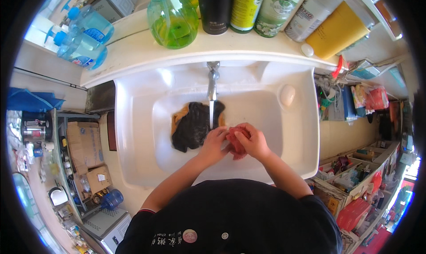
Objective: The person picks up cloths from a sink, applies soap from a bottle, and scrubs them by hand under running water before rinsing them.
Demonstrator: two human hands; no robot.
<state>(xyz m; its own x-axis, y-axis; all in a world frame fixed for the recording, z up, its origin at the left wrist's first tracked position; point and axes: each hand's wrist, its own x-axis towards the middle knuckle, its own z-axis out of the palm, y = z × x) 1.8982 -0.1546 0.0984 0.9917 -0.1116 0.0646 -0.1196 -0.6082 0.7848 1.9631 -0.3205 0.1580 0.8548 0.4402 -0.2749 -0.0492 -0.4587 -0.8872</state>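
Note:
Over the white sink [299,147], my right hand [254,142] grips a crumpled red cloth [237,144]. My left hand [214,146] is against the cloth's left side, its fingers bent; whether it also grips the cloth is hard to tell. Water runs from the chrome faucet [213,82] just beyond my left hand. The stream falls onto a dark wet cloth [191,127] lying in the basin, with brown-orange material [179,116] showing at its edges. A pale oval bar of soap [287,95] rests on the sink's right ledge.
A white shelf [133,58] behind the sink holds a green spray bottle [173,24], a black cylinder [215,11], several other bottles and cans, and blue pump bottles [83,51]. Cardboard [85,147] stands at the left. Open compartments with packaged items [352,174] lie to the right.

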